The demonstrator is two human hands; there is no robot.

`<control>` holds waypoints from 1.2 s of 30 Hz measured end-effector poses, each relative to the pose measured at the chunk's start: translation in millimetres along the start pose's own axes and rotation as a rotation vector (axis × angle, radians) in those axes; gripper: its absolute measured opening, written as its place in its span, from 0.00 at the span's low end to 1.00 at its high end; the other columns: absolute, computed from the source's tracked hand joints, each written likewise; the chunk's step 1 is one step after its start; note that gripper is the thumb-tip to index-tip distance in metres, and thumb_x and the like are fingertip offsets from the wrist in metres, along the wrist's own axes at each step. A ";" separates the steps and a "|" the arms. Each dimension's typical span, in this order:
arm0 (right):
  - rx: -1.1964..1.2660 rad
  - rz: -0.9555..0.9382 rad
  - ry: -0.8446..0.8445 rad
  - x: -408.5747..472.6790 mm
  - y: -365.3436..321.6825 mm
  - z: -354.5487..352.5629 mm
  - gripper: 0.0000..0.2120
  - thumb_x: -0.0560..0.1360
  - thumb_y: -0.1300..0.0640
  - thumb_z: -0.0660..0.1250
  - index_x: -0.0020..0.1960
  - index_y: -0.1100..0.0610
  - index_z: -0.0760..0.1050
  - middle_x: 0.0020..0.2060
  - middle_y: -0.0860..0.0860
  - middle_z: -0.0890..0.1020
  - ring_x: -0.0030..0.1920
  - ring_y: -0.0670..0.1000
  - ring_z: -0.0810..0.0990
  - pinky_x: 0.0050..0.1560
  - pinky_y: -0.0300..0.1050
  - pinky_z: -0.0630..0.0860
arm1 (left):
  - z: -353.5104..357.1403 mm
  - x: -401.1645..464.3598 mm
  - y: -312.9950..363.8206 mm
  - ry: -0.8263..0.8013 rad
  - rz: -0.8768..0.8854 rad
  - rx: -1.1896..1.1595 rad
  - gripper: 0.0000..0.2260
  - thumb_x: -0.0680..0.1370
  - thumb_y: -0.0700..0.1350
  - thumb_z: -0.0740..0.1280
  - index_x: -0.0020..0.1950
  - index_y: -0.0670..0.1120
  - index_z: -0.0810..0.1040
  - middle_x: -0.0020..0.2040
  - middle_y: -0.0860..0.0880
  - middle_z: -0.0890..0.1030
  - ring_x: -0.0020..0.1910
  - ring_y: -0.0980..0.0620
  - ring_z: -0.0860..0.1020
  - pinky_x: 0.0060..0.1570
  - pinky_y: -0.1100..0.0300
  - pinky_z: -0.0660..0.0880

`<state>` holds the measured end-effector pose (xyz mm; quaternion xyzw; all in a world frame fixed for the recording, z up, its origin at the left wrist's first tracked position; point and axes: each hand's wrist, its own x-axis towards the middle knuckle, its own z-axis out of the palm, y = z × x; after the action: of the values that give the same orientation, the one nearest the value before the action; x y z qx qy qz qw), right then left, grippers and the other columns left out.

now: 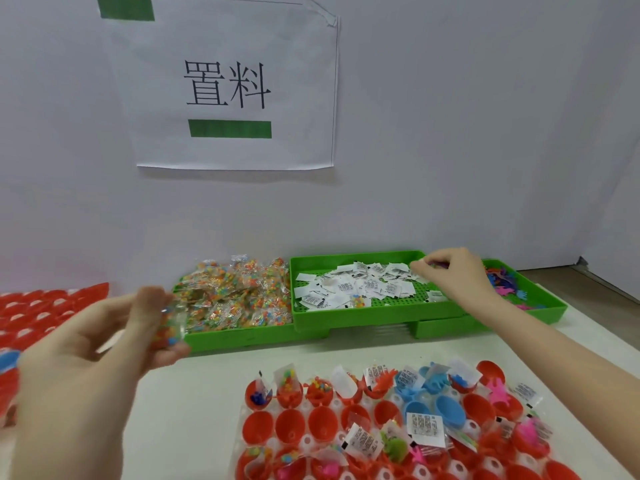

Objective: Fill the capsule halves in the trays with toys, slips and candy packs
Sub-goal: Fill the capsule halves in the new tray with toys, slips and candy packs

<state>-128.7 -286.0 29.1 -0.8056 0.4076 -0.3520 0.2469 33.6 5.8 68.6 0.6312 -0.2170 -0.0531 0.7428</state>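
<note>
Head view: left hand (pixel 104 344) grips a candy pack (pixel 168 329), right hand (pixel 446 271) pinches slips (pixel 356 287); several red capsule halves (pixel 291 426) near the table's front edge remain unfilled.

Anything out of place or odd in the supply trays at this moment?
Yes: one candy pack lies in the middle green tray among the white slips, not in the candy tray to its left. Otherwise nothing stands out.

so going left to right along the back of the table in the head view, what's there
stack of red capsule halves → left hand holding a candy pack → green tray of candy packs → green tray of paper slips → right hand → green tray of toys
</note>
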 end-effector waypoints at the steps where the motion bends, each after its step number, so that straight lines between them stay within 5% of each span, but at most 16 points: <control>1: 0.132 0.002 0.010 -10.0 -9.9 -3.9 0.08 0.71 0.55 0.71 0.42 0.60 0.82 0.27 0.52 0.76 0.29 0.49 0.69 0.33 0.39 0.65 | 0.2 -4.8 -4.1 -0.031 0.030 -0.013 0.14 0.61 0.60 0.64 0.34 0.51 0.80 0.28 0.51 0.80 0.21 0.62 0.76 0.25 0.77 0.71; 4: 0.452 -0.004 -0.053 -51.7 -49.4 -15.0 0.06 0.63 0.53 0.75 0.35 0.54 0.81 0.30 0.53 0.78 0.33 0.47 0.72 0.35 0.36 0.68 | 8.9 -14.9 -12.3 -0.135 0.003 -0.080 0.06 0.69 0.48 0.67 0.39 0.49 0.82 0.31 0.56 0.82 0.26 0.60 0.79 0.31 0.73 0.75; 7: 0.686 -0.044 -0.247 -94.7 -88.5 -23.7 0.10 0.55 0.47 0.73 0.29 0.53 0.81 0.25 0.45 0.77 0.26 0.38 0.70 0.30 0.26 0.66 | 17.6 -25.0 -8.5 -0.314 -0.057 -0.021 0.09 0.76 0.38 0.63 0.43 0.48 0.82 0.33 0.56 0.82 0.30 0.57 0.81 0.38 0.68 0.78; 10: 0.768 -0.093 -0.436 -124.9 -116.0 -29.1 0.09 0.56 0.47 0.72 0.29 0.52 0.81 0.24 0.44 0.76 0.26 0.38 0.70 0.30 0.27 0.67 | 22.0 -44.3 1.2 -0.456 -0.103 -0.056 0.10 0.75 0.43 0.63 0.42 0.49 0.84 0.37 0.53 0.83 0.35 0.52 0.83 0.43 0.63 0.79; 14: 0.698 -0.216 -0.461 -145.8 -133.9 -20.7 0.05 0.60 0.51 0.73 0.30 0.52 0.80 0.25 0.56 0.67 0.29 0.50 0.64 0.34 0.40 0.62 | 19.4 -66.0 10.5 -0.536 -0.185 -0.105 0.16 0.68 0.56 0.62 0.41 0.50 0.85 0.39 0.45 0.84 0.36 0.51 0.83 0.42 0.59 0.79; 17: 0.621 -0.274 -0.432 -154.3 -135.4 -8.5 0.06 0.64 0.55 0.74 0.31 0.53 0.79 0.22 0.45 0.61 0.26 0.45 0.60 0.31 0.38 0.58 | 8.8 -77.5 12.7 -0.559 -0.189 -0.142 0.13 0.67 0.54 0.64 0.43 0.49 0.85 0.38 0.48 0.84 0.35 0.55 0.82 0.36 0.67 0.77; 29: 0.347 -0.415 -0.310 -181.3 -146.3 13.7 0.14 0.62 0.51 0.77 0.41 0.51 0.74 0.22 0.41 0.67 0.26 0.39 0.67 0.31 0.27 0.63 | -31.6 -88.5 -7.3 -0.416 -0.393 -0.310 0.11 0.62 0.40 0.69 0.43 0.42 0.84 0.40 0.44 0.85 0.38 0.49 0.84 0.33 0.67 0.77; 33: 0.415 -0.301 -0.464 -178.3 -148.2 19.9 0.10 0.78 0.50 0.58 0.50 0.54 0.75 0.32 0.31 0.77 0.33 0.35 0.73 0.35 0.26 0.66 | -33.3 -95.1 -17.6 -0.272 -0.308 -0.264 0.10 0.67 0.39 0.68 0.48 0.44 0.80 0.36 0.48 0.84 0.35 0.55 0.83 0.33 0.69 0.76; 36: 0.408 -0.176 -0.646 -173.8 -148.1 21.9 0.17 0.79 0.61 0.51 0.59 0.51 0.74 0.18 0.31 0.70 0.24 0.28 0.70 0.28 0.24 0.66 | -36.4 -98.1 -23.7 -0.224 -0.221 -0.163 0.09 0.71 0.39 0.67 0.49 0.48 0.80 0.37 0.50 0.84 0.34 0.55 0.82 0.33 0.68 0.76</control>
<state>-113.3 -58.4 53.1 -0.8412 0.1598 -0.1738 0.4865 -35.9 69.0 16.9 0.5790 -0.2226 -0.2221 0.7523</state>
